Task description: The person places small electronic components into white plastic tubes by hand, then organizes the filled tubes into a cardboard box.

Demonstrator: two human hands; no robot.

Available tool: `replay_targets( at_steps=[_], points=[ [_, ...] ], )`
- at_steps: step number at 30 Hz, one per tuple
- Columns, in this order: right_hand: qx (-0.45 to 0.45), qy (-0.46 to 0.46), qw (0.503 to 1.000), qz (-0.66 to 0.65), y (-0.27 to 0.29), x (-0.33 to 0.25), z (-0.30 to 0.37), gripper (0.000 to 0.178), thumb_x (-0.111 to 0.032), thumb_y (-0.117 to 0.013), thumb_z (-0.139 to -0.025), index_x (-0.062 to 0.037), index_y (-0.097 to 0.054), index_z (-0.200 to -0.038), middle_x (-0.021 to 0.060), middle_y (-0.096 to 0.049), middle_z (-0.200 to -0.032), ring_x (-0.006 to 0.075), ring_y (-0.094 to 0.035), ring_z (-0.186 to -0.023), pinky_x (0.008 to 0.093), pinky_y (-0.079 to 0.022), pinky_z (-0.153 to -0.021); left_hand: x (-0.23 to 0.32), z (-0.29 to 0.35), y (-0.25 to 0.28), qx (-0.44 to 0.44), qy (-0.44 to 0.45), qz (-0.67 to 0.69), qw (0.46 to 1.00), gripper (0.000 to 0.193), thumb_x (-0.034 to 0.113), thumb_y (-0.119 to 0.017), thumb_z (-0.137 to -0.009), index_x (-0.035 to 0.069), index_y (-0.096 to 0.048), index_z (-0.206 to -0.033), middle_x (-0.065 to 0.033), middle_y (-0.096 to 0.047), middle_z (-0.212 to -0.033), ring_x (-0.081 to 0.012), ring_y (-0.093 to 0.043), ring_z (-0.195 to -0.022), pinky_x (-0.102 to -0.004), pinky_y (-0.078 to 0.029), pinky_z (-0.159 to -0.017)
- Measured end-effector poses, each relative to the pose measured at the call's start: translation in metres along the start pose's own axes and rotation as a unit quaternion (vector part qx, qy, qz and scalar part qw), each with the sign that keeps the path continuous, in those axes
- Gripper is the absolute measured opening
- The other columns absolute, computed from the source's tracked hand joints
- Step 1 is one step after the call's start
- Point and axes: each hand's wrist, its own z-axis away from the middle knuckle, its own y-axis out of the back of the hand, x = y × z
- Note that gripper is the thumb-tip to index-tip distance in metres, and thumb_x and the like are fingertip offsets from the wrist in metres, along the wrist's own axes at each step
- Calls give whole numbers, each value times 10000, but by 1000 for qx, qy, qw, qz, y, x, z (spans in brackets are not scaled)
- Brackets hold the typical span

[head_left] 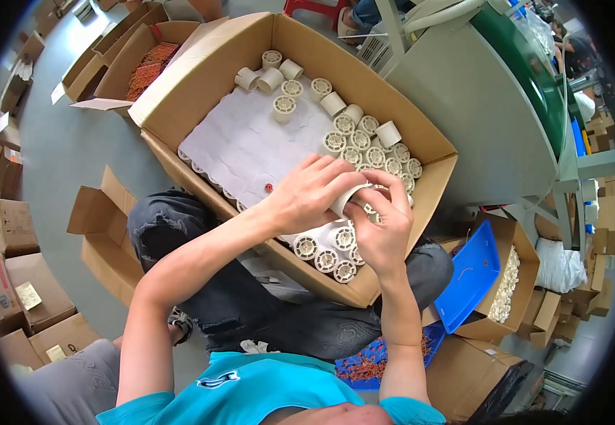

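While your left hand [313, 190] grips a white spool [345, 201], your right hand [384, 230] curls around it. A box [201, 74] sits below.

Tilted blue tray [469, 278], red stool [316, 6], cartons [47, 278] left.

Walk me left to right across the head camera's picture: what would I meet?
Cartons near the left edge, open flapped carton, red-orange pieces, left hand, white part held by both hands, right hand, tilted blue tray, cream-coloured pieces, white plastic bundle.
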Motion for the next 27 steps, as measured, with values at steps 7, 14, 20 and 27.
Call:
replay_targets(
  at_steps=[7, 14, 20, 27],
  points=[
    [-42, -47, 997, -40, -1, -6, -9, 197, 46, -722, -721, 10, -734, -914, 114, -635, -1060, 245, -625, -927, 338, -520, -768, -6, 0, 5, -2, 23, 21, 1000, 618, 59, -803, -571, 60, -555, -1136, -109, -599, -1024, -308, -598, -934, -401, -479, -795],
    [1, -65, 995, -76, -12, -4, -8, 184, 73, -701, -737, 16, -737, -908, 110, -637, -1030, 229, -642, -888, 321, -532, -741, -11, -3, -2, 40, 19, 73, 996, 517, 66, -782, -597, 67, -568, -1068, -93, -590, -958, -305, -587, -893, -397, -479, -781],
    [22, -26, 998, -50, -21, -8, -4, 190, 85, -685, -732, 13, -729, -902, 117, -622, -1029, 250, -657, -860, 337, -542, -732, -13, 5, -6, 56, 9, 91, 994, 503, 43, -781, -607, 51, -562, -1060, -119, -604, -997, -318, -590, -921, -406, -492, -803],
    [22, -43, 998, -40, -19, -4, -3, 181, 37, -690, -728, -20, -732, -895, 102, -610, -1003, 264, -660, -826, 355, -542, -713, -14, 7, -12, 53, 27, 92, 994, 489, 30, -789, -638, 37, -557, -1068, -142, -612, -960, -339, -608, -864, -408, -507, -746]
  ],
)
